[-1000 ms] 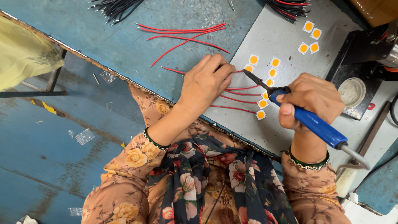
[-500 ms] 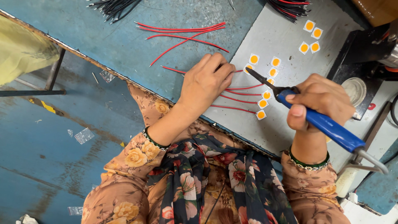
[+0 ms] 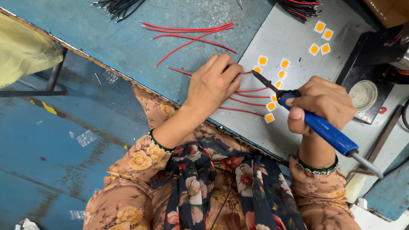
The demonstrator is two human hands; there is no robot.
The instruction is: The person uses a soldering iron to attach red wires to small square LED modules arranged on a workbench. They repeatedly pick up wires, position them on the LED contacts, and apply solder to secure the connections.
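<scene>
My left hand point(image 3: 211, 83) rests palm down on the grey metal sheet point(image 3: 294, 47), its fingertips pinning a red wire point(image 3: 179, 70) near a small square chip with an orange centre point(image 3: 257, 69). My right hand point(image 3: 322, 102) grips a blue-handled soldering iron point(image 3: 324, 130), whose dark tip point(image 3: 260, 78) points at that chip beside my left fingertips. A row of the same chips point(image 3: 271, 106) with red wires point(image 3: 243, 111) attached lies between my hands.
Loose red wires point(image 3: 189, 30) lie on the blue bench point(image 3: 85, 25). Bundles of black wires point(image 3: 117, 6) and red wires point(image 3: 300, 6) lie at the far edge. Three more chips point(image 3: 320, 38) lie far right, near a round tin point(image 3: 363, 94) on a black stand.
The iron's tip has shifted slightly toward my left fingertips and my right hand has lifted a little. My left hand has stayed put.
</scene>
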